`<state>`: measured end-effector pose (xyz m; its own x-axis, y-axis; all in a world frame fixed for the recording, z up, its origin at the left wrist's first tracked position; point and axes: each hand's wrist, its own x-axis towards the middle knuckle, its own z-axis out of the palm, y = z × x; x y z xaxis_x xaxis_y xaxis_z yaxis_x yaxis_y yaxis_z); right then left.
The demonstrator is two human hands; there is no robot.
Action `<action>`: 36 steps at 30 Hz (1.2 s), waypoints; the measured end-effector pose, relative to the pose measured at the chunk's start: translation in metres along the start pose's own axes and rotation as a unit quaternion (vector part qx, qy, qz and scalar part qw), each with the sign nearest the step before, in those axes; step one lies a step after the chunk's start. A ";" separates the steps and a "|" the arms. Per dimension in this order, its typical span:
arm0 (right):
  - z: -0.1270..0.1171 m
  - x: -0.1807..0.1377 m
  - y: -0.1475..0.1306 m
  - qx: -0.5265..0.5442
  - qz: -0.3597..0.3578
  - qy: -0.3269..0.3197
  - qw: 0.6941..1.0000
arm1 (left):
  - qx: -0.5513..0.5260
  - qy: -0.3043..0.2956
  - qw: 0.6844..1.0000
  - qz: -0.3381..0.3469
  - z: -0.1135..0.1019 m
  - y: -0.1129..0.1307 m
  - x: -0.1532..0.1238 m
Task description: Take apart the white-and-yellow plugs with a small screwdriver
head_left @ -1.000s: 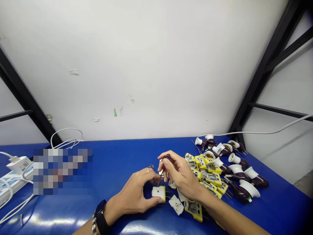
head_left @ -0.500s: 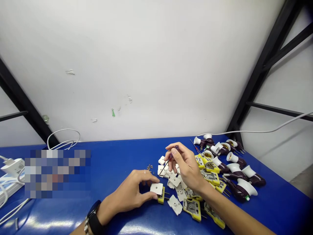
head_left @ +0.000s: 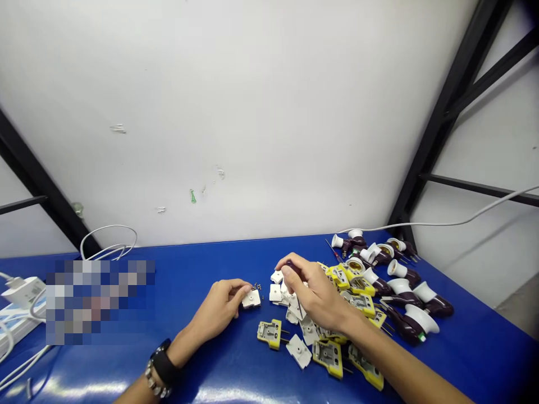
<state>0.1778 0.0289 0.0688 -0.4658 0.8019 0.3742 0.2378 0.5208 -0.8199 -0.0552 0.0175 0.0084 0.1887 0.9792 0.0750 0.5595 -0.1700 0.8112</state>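
My left hand [head_left: 225, 306] is closed, pinching a small white plastic cover [head_left: 251, 299] with a hole in its middle, close by several tiny screws [head_left: 256, 287]. An opened yellow plug [head_left: 269, 334] lies on the blue table, its grey inside facing up and its pins to the right. My right hand [head_left: 314, 289] is wrapped around a screwdriver [head_left: 290, 263] with a dark reddish handle; most of it is hidden by the fingers. Under and beside that hand are several loose white covers [head_left: 298, 352] and opened yellow plugs [head_left: 328, 357].
Dark purple lamp holders [head_left: 415, 322] with white sockets are heaped at the right, and another screwdriver [head_left: 334, 251] lies behind them. White cables and a power strip [head_left: 25, 314] sit at the left, beside a blurred-out patch. A white wall [head_left: 261, 140] rises behind the table.
My left hand has lifted the white cover off the yellow plug and moved it up and left, leaving the plug open on the table. The screwdriver in my right hand has turned from its leftward slant.
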 end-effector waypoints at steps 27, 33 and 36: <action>-0.015 -0.031 -0.024 -0.440 0.004 -0.164 0.883 | 0.131 0.026 0.977 0.164 0.034 0.042 0.035; -0.099 -0.054 0.003 -0.525 0.123 -0.016 0.842 | 0.151 0.069 0.974 0.155 0.012 0.018 0.019; -0.111 -0.063 0.019 -0.523 0.153 -0.037 0.838 | 0.162 0.087 0.974 0.133 0.001 0.007 0.011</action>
<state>0.3061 0.0206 0.0777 -0.2887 0.9447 0.1555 0.9545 0.2967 -0.0309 -0.0485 0.0267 0.0145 0.2373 0.8953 0.3770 0.7401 -0.4180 0.5268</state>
